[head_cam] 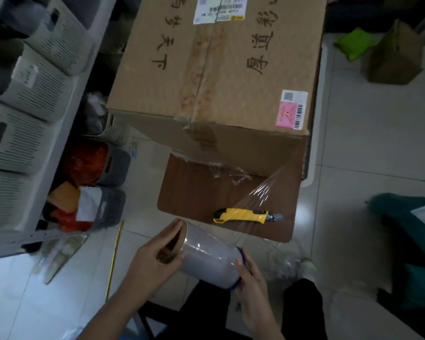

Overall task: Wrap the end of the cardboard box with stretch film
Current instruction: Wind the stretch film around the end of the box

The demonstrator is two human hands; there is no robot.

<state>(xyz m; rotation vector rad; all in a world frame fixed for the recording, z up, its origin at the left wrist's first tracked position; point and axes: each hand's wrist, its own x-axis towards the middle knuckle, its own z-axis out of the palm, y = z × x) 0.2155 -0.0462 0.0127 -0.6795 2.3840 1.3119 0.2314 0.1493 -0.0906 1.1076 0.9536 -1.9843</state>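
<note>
Both hands, left hand (155, 256) and right hand (249, 278), grip the ends of the stretch film roll (210, 258) at 6 o'clock, so film can pay out toward the cardboard box (214, 69) at 12 o'clock on the bench (194, 192).

One large cardboard box (214, 65) sits on one brown surface (194, 192), with one yellow utility knife (243, 215) and one roll of stretch film (210, 260), which two hands hold, the left hand (155, 261) and the right hand (252, 288). The box carries two labels, one white shipping label (220, 8) and one pink-and-white barcode sticker (292, 110). A second, smaller cardboard box (395, 55) stands on the floor beside one green bag (353, 42), and two dark grey baskets (113, 165) sit by the shelving.
</note>
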